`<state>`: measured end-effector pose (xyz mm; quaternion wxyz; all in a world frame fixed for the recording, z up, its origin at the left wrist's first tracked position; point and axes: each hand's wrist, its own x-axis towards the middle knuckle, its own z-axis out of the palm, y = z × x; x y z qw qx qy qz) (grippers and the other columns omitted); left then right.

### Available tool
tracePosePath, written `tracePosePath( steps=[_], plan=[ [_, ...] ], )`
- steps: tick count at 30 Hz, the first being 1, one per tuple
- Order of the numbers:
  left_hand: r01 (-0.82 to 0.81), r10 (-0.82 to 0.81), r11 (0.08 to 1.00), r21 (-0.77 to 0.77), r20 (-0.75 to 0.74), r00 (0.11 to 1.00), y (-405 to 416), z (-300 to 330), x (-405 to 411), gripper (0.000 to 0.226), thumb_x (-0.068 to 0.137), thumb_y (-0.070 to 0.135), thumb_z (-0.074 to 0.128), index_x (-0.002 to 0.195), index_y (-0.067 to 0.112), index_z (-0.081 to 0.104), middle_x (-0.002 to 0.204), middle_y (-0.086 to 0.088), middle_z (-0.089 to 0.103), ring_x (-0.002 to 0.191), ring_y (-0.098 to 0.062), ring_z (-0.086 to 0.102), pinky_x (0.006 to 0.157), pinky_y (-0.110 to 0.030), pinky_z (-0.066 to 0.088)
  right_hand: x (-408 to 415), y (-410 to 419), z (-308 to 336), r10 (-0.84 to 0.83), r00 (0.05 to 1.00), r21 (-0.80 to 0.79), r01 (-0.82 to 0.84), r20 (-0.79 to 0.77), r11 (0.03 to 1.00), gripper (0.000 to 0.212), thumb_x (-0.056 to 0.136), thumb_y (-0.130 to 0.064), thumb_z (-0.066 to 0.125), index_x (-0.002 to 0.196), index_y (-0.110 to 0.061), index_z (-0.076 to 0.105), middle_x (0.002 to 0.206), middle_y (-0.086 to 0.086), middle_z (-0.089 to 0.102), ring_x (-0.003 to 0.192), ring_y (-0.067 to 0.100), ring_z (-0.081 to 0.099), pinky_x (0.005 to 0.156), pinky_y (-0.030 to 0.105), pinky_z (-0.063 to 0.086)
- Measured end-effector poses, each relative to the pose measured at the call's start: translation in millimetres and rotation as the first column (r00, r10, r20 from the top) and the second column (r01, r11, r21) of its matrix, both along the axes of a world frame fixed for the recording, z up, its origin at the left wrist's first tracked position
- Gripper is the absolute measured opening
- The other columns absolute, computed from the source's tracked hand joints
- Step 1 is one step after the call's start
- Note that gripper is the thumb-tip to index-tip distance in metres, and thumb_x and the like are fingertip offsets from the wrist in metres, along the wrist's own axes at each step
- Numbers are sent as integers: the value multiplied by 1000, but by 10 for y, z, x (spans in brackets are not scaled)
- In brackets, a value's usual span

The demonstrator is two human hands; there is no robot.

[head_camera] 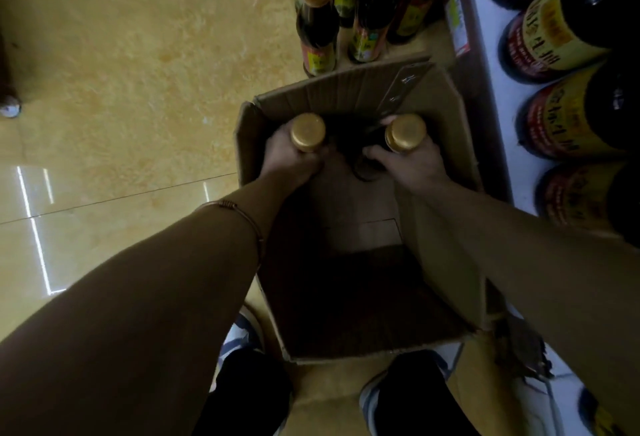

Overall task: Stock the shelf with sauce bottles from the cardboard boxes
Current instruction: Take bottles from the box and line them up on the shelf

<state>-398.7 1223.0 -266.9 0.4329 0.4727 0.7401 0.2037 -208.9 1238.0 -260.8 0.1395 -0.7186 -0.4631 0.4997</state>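
We have our left hand [289, 158] wrapped round the neck of one gold-capped bottle [308, 132] and our right hand [412, 167] wrapped round the neck of a second gold-capped bottle [405, 133], both bottles upright at the far end of the open cardboard box [446, 262] that sits on the floor [121, 71] between our feet. The rest of the box floor that we can see is bare and dark, so we judge these two to be the last of this box, or nearly so; a corner could hide more and we cannot tell. Beyond the box a cluster of similar bottles [317, 19] stands on the floor, seemingly unloaded but not yet shelved. To our right the white shelf [498, 64] already carries a row of larger dark bottles [557, 33] with yellow and red labels. So we reckon unpacking here is almost finished, while lifting this pair out and placing it, and likely the floor group, is left.
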Motion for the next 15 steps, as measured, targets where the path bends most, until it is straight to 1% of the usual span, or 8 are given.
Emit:
tracePosePath(
  steps=[2,4,6,7,9,11,12,15],
  plan=[
    [27,-28,998,-64,-27,999,-96,191,-16,56,74,24,82,125,11,61,123,-6,64,115,-18,57,82,-10,35,97,-188,185,-4,1000,-44,3,-11,999,57,75,-25,81,128,-21,60,122,-4,61,112,10,53,85,20,38],
    [69,-72,992,-102,-25,997,-214,450,19,55,72,25,83,122,12,63,120,-3,64,111,-15,58,79,-9,34,151,-377,434,-22,1000,-49,21,-18,999,56,73,-23,82,126,-21,62,119,-3,64,112,12,56,88,24,43],
    [84,-85,988,-129,-5,996,-315,739,64,53,72,24,84,120,11,63,113,1,63,105,-10,56,75,-9,33,175,-517,729,-20,1000,-61,22,23,998,59,70,-28,83,125,-21,63,122,1,65,117,18,57,98,35,47],
    [90,-91,986,-141,3,996,-362,901,82,53,72,23,84,119,10,63,112,1,63,103,-9,55,75,-10,34,183,-567,894,-10,1000,-70,12,29,997,62,68,-29,84,126,-21,63,124,3,64,119,19,56,101,40,47],
    [134,-132,978,-158,23,991,-439,1255,118,57,70,25,85,120,10,62,116,3,62,107,-11,57,85,-16,40,191,-620,1288,9,1000,-68,-9,9,998,64,69,-26,84,127,-17,62,127,6,63,122,22,55,104,45,45],
    [176,-171,972,-154,45,984,-496,1599,134,62,67,31,86,122,14,63,122,0,64,113,-17,59,96,-28,46,188,-650,1722,38,999,-44,-37,0,998,61,72,-21,83,128,-14,61,129,8,63,124,24,54,104,44,44],
    [184,-178,971,-156,52,983,-520,1795,142,64,65,33,86,122,16,63,123,-2,64,114,-19,60,98,-31,47,179,-670,1952,44,999,-45,-45,-10,998,60,74,-20,82,129,-15,60,130,7,62,124,24,54,103,44,44],
    [198,-193,971,-138,47,980,-591,2363,149,62,67,29,85,124,17,62,123,-2,64,114,-17,58,93,-24,45,149,-742,2601,83,996,18,-82,-26,996,55,76,-21,81,127,-18,61,128,5,63,122,24,54,101,42,45]
  ],
)
